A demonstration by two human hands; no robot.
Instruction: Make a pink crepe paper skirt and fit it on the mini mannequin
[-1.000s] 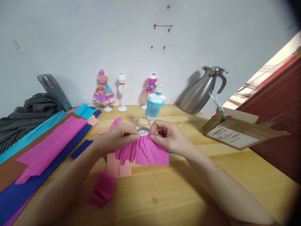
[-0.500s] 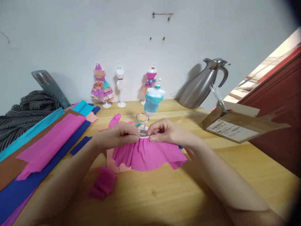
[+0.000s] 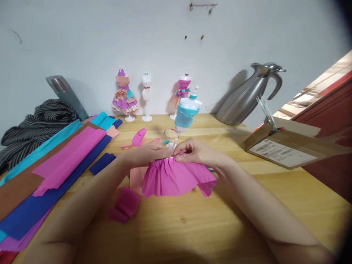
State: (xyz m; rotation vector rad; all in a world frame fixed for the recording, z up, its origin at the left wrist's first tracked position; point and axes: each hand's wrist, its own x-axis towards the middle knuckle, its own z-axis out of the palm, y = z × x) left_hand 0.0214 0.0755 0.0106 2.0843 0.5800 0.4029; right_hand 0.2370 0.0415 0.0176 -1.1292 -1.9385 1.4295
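Right hand [image 3: 196,153], at one o'clock on the pink gathered skirt [image 3: 170,179], thumb and fingers pinching its waistband; left hand [image 3: 147,153], at ten o'clock, fingers laid along the same edge, whether gripping cannot be told. Outward from the skirt, which is in front of the person at centre: doll stand with turquoise bodice [image 3: 185,116], twelve o'clock; folded magenta piece [image 3: 127,203], eight; navy piece [image 3: 102,164], nine; steel jug [image 3: 239,101], between one and two; cardboard box [image 3: 291,141], nearer three.
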